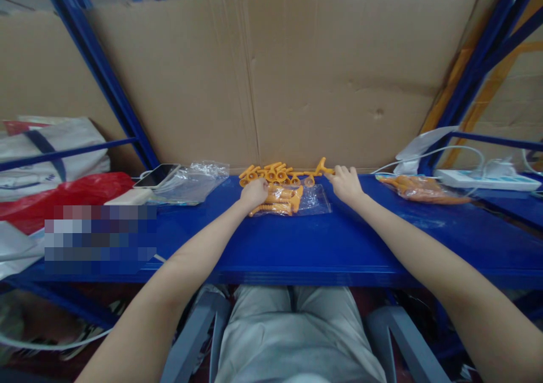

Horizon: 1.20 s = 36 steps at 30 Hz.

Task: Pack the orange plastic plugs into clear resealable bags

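My left hand [253, 193] is closed at the left end of a clear plastic bag [316, 199], its fingertips pinched at the bag's edge. Inside the bag lie several orange plastic parts [278, 207] with ribbed shafts. Behind it, a row of loose orange plastic parts [275, 172] with round cup-like ends rests against the cardboard. My right hand [345, 184] grips one orange plastic part [322, 167] by its end, and its forked tip points left and up. The fingers partly cover both held things.
A blue table [305, 247] stands before a cardboard panel [339, 77]. To the right are another filled bag [424, 189] and a white power strip [487, 180]. Flat clear bags [193, 182], a phone [158, 175] and a red bag [85, 193] lie left.
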{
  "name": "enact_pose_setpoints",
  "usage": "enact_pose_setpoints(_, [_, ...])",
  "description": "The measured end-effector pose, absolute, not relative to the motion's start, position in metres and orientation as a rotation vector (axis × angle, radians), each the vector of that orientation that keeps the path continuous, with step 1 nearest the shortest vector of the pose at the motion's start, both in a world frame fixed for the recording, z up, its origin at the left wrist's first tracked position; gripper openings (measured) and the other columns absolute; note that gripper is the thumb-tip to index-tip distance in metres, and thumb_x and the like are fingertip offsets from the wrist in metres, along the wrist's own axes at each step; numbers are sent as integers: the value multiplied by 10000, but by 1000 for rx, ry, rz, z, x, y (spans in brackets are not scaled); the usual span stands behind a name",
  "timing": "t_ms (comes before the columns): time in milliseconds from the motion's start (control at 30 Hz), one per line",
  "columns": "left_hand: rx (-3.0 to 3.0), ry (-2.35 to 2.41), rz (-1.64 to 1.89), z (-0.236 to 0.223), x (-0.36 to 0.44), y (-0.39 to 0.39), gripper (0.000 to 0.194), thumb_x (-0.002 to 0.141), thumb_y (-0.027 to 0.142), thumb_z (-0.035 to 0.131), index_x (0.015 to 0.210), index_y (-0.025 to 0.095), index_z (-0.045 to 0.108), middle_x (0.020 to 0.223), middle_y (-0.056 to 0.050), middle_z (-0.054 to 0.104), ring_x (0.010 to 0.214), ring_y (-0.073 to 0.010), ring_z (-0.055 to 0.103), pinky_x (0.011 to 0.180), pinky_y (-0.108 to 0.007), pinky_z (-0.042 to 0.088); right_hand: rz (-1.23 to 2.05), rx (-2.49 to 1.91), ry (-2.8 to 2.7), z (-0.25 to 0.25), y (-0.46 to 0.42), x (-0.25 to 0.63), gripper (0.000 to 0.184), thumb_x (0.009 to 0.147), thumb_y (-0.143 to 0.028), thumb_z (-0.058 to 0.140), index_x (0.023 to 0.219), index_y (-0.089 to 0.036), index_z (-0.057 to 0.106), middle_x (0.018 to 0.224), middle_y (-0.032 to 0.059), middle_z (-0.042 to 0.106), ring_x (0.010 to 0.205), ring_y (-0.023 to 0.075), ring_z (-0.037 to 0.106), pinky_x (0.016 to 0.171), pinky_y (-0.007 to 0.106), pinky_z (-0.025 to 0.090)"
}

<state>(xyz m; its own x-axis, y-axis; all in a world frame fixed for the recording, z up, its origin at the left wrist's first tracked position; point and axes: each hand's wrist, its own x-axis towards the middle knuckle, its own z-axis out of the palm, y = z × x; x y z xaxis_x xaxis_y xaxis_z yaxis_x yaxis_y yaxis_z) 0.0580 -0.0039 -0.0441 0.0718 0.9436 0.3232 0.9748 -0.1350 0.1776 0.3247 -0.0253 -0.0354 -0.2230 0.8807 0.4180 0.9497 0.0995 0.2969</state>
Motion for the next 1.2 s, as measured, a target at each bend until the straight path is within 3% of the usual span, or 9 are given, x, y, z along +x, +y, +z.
enact_pose_setpoints(267, [-2236,-2004,-575,-45,58,-3,317,880,207,408,1062,183,666,1081,-81,711,1033,-222,648,908,-289,478,-670,-2019,-2107,-25,-33,325,381,915,-285,387,1127,-107,649,1082,209,655,1036,301,589,870,404,343])
enact_pose_setpoints(500, [-2236,-2018,-593,-44,58,-3,305,883,199,419,1066,184,663,1092,-87,708,1028,-228,650,880,-292,492,-529,-2194,-2011,-22,-37,320,330,856,-230,468,1033,-67,693,1018,242,691,1013,314,651,885,403,396])
enact_pose_setpoints(667, [-2244,-2002,-582,-44,58,-4,295,890,200,415,1054,181,660,1087,-80,708,1036,-220,648,880,-278,489,-319,-2251,-1887,-22,-34,327,513,912,-437,405,1127,-51,666,1062,270,671,1074,341,629,860,404,456])
enact_pose_setpoints(767, [-2245,-2007,-566,-43,58,-5,295,892,201,417,1056,174,660,1073,-87,711,1030,-227,650,879,-288,491,-320,-2273,-1783,-18,-30,345,474,924,-331,358,1107,-35,680,1046,289,670,1057,345,639,846,415,478])
enact_pose_setpoints(833, [-2242,-2008,-565,-43,59,-5,294,891,198,418,1053,173,662,1062,-87,714,1026,-226,651,880,-287,491,-335,-2331,-1758,-16,-26,362,403,875,-267,446,1119,-43,677,1046,290,670,1037,347,647,817,416,492])
enact_pose_setpoints(1200, [-2249,-2008,-576,-43,58,-3,295,885,164,424,1054,166,666,1085,-84,709,1034,-213,646,895,-262,478,-196,-2270,-2178,-34,0,407,402,820,-169,518,1192,-214,664,1181,112,671,1057,239,632,833,324,473])
